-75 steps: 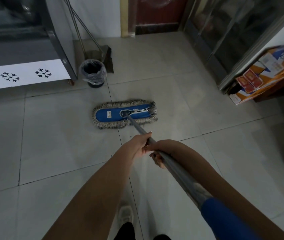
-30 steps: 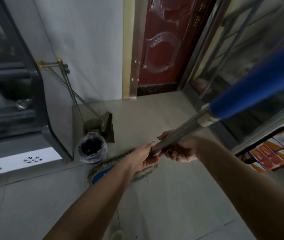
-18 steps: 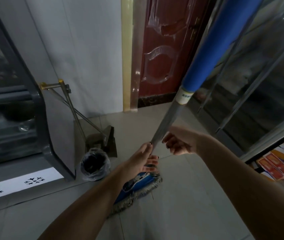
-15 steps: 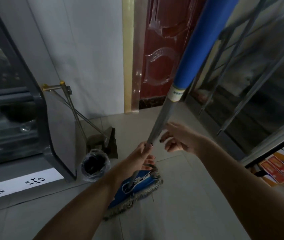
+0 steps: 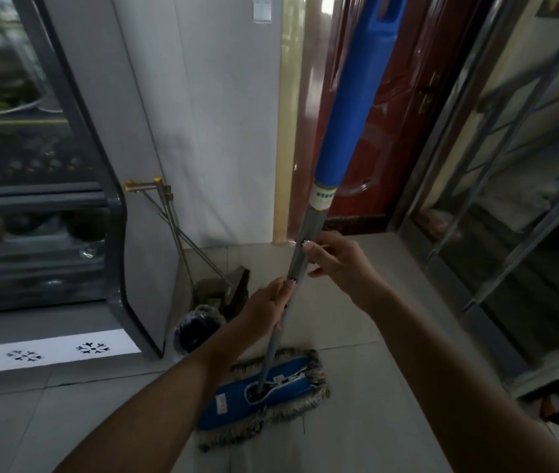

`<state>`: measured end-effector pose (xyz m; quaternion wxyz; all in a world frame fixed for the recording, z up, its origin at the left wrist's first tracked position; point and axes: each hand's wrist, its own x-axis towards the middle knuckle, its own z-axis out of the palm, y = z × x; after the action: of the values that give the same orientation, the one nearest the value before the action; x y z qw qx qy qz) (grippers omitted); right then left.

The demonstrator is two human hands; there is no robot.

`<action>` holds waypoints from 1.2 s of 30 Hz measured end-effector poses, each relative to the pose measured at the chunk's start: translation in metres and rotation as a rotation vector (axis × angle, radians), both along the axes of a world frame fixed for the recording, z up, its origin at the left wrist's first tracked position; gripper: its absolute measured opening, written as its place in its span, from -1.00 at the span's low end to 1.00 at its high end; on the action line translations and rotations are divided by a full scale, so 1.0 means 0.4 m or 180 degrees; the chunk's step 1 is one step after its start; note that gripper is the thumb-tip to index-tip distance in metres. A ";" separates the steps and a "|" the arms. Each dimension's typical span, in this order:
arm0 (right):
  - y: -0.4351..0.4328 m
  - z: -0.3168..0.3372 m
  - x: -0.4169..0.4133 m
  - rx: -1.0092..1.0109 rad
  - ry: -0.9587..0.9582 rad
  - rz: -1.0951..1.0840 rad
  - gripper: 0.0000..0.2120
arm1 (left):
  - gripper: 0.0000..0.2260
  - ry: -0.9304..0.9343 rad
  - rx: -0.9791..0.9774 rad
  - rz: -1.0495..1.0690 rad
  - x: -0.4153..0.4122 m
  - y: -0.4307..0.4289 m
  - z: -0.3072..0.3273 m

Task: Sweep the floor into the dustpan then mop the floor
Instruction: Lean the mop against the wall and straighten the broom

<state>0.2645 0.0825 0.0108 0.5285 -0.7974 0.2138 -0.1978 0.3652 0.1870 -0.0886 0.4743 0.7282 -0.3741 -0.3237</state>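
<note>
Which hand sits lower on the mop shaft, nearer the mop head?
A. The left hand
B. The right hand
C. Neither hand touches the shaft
A: the left hand grips the grey mop shaft below the right hand, closer to the mop head on the floor.

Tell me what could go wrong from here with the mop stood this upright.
1. The left hand grips the mop pole low, and the right hand seems only to touch it with fingertips; the tall blue grip could tip toward the glass panels.
2. The mop head lies close to the lined bin and the dustpan; a careless push could knock them over.
</note>
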 end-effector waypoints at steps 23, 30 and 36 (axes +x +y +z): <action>-0.091 -0.041 0.204 0.1737 -0.0825 0.0830 -0.28 | -0.42 0.0136 -0.1045 0.0375 0.134 -0.148 -0.054; -0.131 0.016 0.298 0.1737 -0.1007 0.0809 -0.32 | -0.32 0.0380 -0.1387 0.0293 0.210 -0.223 -0.006; -0.183 0.134 0.350 0.1514 -0.1024 0.0611 -0.35 | -0.42 0.0179 -0.1215 0.0158 0.252 -0.273 0.132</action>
<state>0.4045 0.0091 0.0644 0.7438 -0.6262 0.0913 -0.2151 0.4658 0.0779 -0.0356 0.6220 0.6246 -0.3972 -0.2553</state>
